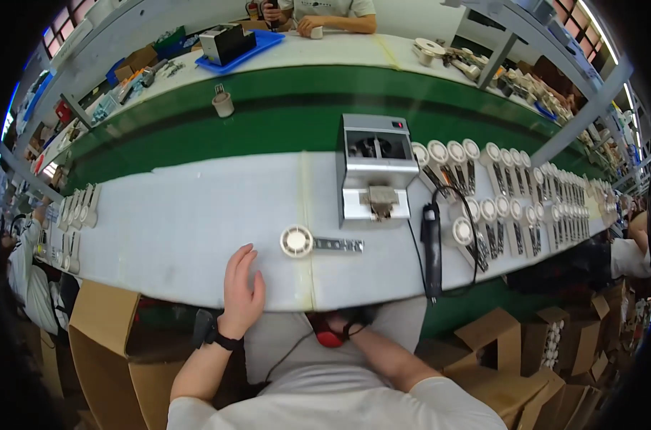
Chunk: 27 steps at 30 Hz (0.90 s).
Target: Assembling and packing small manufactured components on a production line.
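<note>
A small handheld fan (297,241) lies on the white tabletop in front of me, its round white slotted head to the left. Its handle (338,245) points right and shows a metallic, dark-marked strip. Just left of the fan head, my left hand (243,292) is held over the table's near edge, fingers stretched out and nothing in it. My right hand (338,325) is low in my lap, below the table edge, beside a red object (330,338). Shadow hides its fingers, so I cannot tell whether it grips that object.
A grey metal machine (377,168) stands beyond the fan. Right of it lie a corded black electric screwdriver (431,251) and rows of similar fans (515,208). More fans (79,208) stand far left. Cardboard boxes (103,322) flank me. Another person (333,18) sits across.
</note>
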Each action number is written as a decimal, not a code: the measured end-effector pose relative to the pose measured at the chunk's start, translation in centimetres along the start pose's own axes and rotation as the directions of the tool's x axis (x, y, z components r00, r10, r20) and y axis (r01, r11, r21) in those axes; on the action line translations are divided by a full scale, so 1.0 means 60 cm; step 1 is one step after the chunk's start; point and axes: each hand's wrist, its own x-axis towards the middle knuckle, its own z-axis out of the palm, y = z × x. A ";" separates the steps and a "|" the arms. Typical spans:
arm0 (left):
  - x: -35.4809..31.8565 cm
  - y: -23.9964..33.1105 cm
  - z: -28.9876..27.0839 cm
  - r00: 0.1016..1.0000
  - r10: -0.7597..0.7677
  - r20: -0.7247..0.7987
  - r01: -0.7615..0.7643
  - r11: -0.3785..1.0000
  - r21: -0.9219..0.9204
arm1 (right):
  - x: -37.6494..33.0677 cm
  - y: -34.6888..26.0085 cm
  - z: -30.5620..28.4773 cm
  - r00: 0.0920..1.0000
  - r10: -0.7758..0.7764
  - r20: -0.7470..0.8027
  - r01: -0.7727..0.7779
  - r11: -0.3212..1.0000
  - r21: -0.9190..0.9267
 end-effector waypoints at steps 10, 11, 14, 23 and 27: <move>-0.018 -0.018 -0.005 0.993 -0.103 0.061 0.098 0.992 0.074 | 0.049 0.012 -0.111 0.922 -0.282 -0.267 0.343 0.913 0.220; -0.024 -0.013 -0.010 0.992 -0.110 0.064 0.107 0.993 0.044 | 0.029 0.004 -0.121 0.922 -0.295 -0.250 0.354 0.904 0.240; -0.016 -0.007 -0.013 0.990 -0.116 0.085 0.113 0.993 0.035 | 0.044 -0.063 -0.136 0.910 -0.348 -0.226 0.402 0.874 0.272; -0.020 -0.033 -0.034 0.996 -0.059 0.061 0.066 0.991 -0.114 | 0.092 -0.269 -0.278 0.922 -0.331 -0.201 0.367 0.913 0.180; 0.082 0.007 -0.081 0.985 -0.027 0.172 0.084 0.940 -0.332 | -0.015 -0.315 -0.320 0.921 -0.324 -0.215 0.353 0.929 0.112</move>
